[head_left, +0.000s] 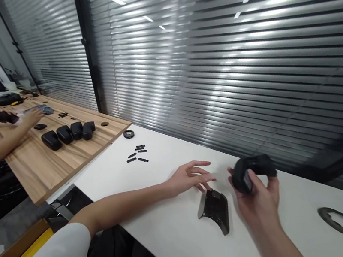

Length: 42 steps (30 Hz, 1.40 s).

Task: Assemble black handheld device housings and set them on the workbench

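Observation:
My right hand (262, 205) grips a black, bent, rounded part (252, 170), lifted over the white table; its exact kind I cannot tell. Fingers spread, my left hand (190, 177) reaches across the table with nothing in it. Just below those fingertips lies a dark, glossy, curved cover (215, 210), resting on the tabletop. Whether a fingertip touches its top edge I cannot tell. To the right of my right forearm lies a flat dark ring (341, 222) with a notched inner edge.
Several small black sticks (140, 150) and a black round ring (128, 134) lie on the white table (110, 177). Several black bent parts (65, 134) stand on the adjoining wooden table (51, 169). There, another person's hands (33, 117) are at work. Blinds behind glass (246, 68) line the far edge.

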Each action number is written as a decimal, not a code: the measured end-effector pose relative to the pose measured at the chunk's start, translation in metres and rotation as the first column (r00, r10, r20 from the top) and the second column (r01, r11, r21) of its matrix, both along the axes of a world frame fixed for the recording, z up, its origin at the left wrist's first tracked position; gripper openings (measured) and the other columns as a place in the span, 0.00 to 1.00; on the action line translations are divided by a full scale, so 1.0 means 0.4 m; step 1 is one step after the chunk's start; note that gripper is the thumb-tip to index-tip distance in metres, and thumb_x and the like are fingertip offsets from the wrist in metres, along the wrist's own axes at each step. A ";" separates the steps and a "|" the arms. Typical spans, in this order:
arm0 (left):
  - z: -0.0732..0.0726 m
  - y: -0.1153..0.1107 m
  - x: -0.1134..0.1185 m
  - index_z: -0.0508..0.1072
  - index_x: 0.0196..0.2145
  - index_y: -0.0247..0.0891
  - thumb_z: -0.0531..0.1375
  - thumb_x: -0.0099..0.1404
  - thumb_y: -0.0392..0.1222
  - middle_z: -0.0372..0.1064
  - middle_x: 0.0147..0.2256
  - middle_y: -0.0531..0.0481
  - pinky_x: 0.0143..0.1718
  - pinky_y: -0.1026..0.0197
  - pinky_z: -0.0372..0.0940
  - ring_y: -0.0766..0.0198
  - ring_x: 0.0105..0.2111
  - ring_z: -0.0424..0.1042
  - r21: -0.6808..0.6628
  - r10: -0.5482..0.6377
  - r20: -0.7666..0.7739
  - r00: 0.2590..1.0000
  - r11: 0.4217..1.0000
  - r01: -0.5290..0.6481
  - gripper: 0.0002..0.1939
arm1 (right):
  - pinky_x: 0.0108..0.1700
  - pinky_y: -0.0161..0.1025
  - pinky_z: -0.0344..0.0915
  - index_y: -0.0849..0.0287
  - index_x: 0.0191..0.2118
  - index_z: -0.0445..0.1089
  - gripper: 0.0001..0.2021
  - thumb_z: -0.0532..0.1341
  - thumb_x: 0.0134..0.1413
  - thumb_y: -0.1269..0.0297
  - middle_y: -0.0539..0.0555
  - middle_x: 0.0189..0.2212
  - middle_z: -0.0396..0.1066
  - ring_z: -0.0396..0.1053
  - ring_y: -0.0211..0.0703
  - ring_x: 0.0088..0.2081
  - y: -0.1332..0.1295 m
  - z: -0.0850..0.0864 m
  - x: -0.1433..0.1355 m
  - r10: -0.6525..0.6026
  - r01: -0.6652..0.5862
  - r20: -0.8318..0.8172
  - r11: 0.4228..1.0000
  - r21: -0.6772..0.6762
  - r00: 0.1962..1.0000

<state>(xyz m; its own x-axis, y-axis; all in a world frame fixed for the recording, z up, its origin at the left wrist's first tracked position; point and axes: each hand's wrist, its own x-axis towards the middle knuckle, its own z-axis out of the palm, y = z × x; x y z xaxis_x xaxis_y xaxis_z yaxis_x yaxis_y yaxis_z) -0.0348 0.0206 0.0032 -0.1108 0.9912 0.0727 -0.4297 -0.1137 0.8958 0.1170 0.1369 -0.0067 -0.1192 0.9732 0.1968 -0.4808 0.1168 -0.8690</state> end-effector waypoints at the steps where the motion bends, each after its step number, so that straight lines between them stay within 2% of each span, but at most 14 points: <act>1: 0.001 0.000 -0.002 0.75 0.56 0.39 0.79 0.46 0.59 0.78 0.40 0.43 0.33 0.58 0.68 0.63 0.30 0.76 0.003 0.011 -0.021 1.000 1.000 -0.011 0.44 | 0.30 0.43 0.78 0.44 0.45 0.70 0.25 0.78 0.39 0.59 0.47 0.38 0.77 0.79 0.45 0.34 0.017 -0.012 0.004 0.006 -0.007 -0.029 0.999 -0.043 1.000; 4: -0.005 0.004 -0.004 0.75 0.55 0.38 0.78 0.47 0.61 0.78 0.37 0.45 0.35 0.57 0.67 0.64 0.29 0.75 -0.006 0.040 -0.092 0.995 0.999 -0.040 0.42 | 0.31 0.42 0.79 0.46 0.45 0.71 0.24 0.76 0.40 0.64 0.50 0.40 0.78 0.80 0.46 0.37 0.064 -0.046 0.022 0.050 -0.070 -0.125 0.985 -0.155 0.991; 7: -0.025 0.012 -0.002 0.75 0.54 0.37 0.77 0.50 0.61 0.76 0.35 0.46 0.35 0.58 0.67 0.65 0.29 0.74 -0.017 0.061 -0.152 0.986 0.998 -0.065 0.40 | 0.34 0.42 0.80 0.48 0.45 0.72 0.23 0.75 0.41 0.70 0.51 0.42 0.78 0.80 0.45 0.39 0.098 -0.073 0.038 0.059 -0.104 -0.214 0.973 -0.204 0.975; 11: -0.057 0.010 0.015 0.77 0.54 0.40 0.76 0.55 0.58 0.77 0.40 0.44 0.38 0.58 0.67 0.63 0.34 0.74 0.031 0.056 -0.320 0.946 0.998 -0.049 0.34 | 0.40 0.46 0.81 0.51 0.46 0.72 0.23 0.75 0.43 0.71 0.50 0.42 0.78 0.80 0.44 0.41 0.106 -0.085 0.043 0.084 -0.142 -0.254 0.965 -0.219 0.964; 14: -0.061 -0.012 0.030 0.81 0.48 0.42 0.78 0.51 0.54 0.78 0.43 0.42 0.42 0.57 0.68 0.58 0.39 0.75 0.068 0.005 -0.496 0.868 0.997 0.034 0.29 | 0.45 0.50 0.80 0.53 0.44 0.71 0.21 0.76 0.43 0.69 0.48 0.40 0.79 0.80 0.44 0.41 0.081 -0.078 0.032 0.111 -0.161 -0.249 0.968 -0.192 0.962; 18: -0.035 -0.045 0.016 0.84 0.38 0.46 0.79 0.47 0.50 0.80 0.41 0.42 0.51 0.50 0.71 0.49 0.45 0.75 0.139 -0.056 -0.657 0.752 0.971 0.194 0.20 | 0.47 0.50 0.79 0.50 0.47 0.69 0.22 0.74 0.46 0.66 0.45 0.38 0.79 0.81 0.43 0.41 0.044 -0.065 0.005 0.134 -0.165 -0.219 0.978 -0.130 0.966; 20: -0.021 -0.053 -0.002 0.84 0.39 0.48 0.79 0.49 0.49 0.80 0.44 0.42 0.57 0.47 0.69 0.46 0.51 0.75 0.154 -0.083 -0.699 0.710 0.952 0.263 0.19 | 0.46 0.48 0.79 0.48 0.48 0.67 0.23 0.74 0.46 0.65 0.44 0.39 0.80 0.81 0.43 0.41 0.029 -0.060 -0.009 0.129 -0.155 -0.198 0.980 -0.121 0.972; 22: -0.013 -0.059 -0.017 0.84 0.45 0.48 0.77 0.52 0.45 0.79 0.51 0.41 0.62 0.46 0.66 0.45 0.57 0.72 0.130 -0.143 -0.741 0.656 0.928 0.348 0.21 | 0.46 0.47 0.79 0.47 0.50 0.66 0.26 0.74 0.46 0.64 0.44 0.40 0.80 0.82 0.44 0.41 0.012 -0.052 -0.019 0.140 -0.164 -0.195 0.980 -0.112 0.971; 24: -0.013 -0.065 -0.024 0.83 0.50 0.48 0.74 0.56 0.43 0.75 0.58 0.41 0.66 0.45 0.63 0.46 0.62 0.70 0.132 -0.146 -0.788 0.598 0.909 0.395 0.22 | 0.45 0.47 0.79 0.46 0.51 0.64 0.29 0.75 0.44 0.64 0.44 0.40 0.80 0.83 0.46 0.41 -0.011 -0.038 -0.025 0.187 -0.211 -0.191 0.971 -0.113 0.964; 28: -0.026 -0.072 -0.016 0.83 0.52 0.50 0.73 0.58 0.41 0.77 0.56 0.42 0.68 0.43 0.61 0.45 0.66 0.66 0.191 -0.083 -0.812 0.578 0.898 0.396 0.23 | 0.42 0.47 0.80 0.45 0.52 0.63 0.30 0.75 0.44 0.63 0.45 0.38 0.80 0.83 0.50 0.42 -0.063 0.003 -0.030 0.269 -0.291 -0.156 0.946 -0.142 0.951; 32: -0.036 -0.068 0.000 0.85 0.46 0.48 0.71 0.61 0.39 0.81 0.47 0.42 0.62 0.46 0.68 0.45 0.61 0.72 0.284 0.048 -0.792 0.608 0.912 0.297 0.15 | 0.43 0.48 0.81 0.45 0.52 0.62 0.29 0.74 0.47 0.65 0.46 0.39 0.80 0.84 0.51 0.43 -0.088 0.027 -0.028 0.304 -0.329 -0.150 0.926 -0.185 0.941; 36: -0.044 -0.059 0.004 0.84 0.45 0.48 0.67 0.64 0.37 0.81 0.45 0.42 0.56 0.49 0.71 0.49 0.54 0.76 0.371 0.185 -0.796 0.576 0.902 0.223 0.12 | 0.47 0.53 0.81 0.46 0.54 0.60 0.28 0.71 0.51 0.68 0.46 0.39 0.81 0.83 0.50 0.44 -0.089 0.021 -0.029 0.315 -0.367 -0.223 0.894 -0.257 0.923; 39: -0.054 -0.054 0.005 0.83 0.46 0.47 0.66 0.66 0.37 0.81 0.47 0.43 0.56 0.50 0.71 0.51 0.51 0.76 0.390 0.224 -0.809 0.543 0.896 0.211 0.12 | 0.52 0.53 0.80 0.48 0.53 0.62 0.24 0.69 0.53 0.69 0.48 0.39 0.81 0.83 0.49 0.45 -0.089 0.010 -0.032 0.292 -0.371 -0.278 0.879 -0.299 0.915; 42: -0.057 -0.054 0.006 0.83 0.45 0.44 0.66 0.67 0.41 0.81 0.47 0.44 0.55 0.50 0.70 0.52 0.50 0.76 0.377 0.207 -0.818 0.537 0.898 0.227 0.10 | 0.55 0.50 0.79 0.51 0.52 0.64 0.20 0.68 0.55 0.69 0.49 0.39 0.81 0.82 0.47 0.46 -0.095 0.002 -0.034 0.274 -0.370 -0.295 0.861 -0.349 0.915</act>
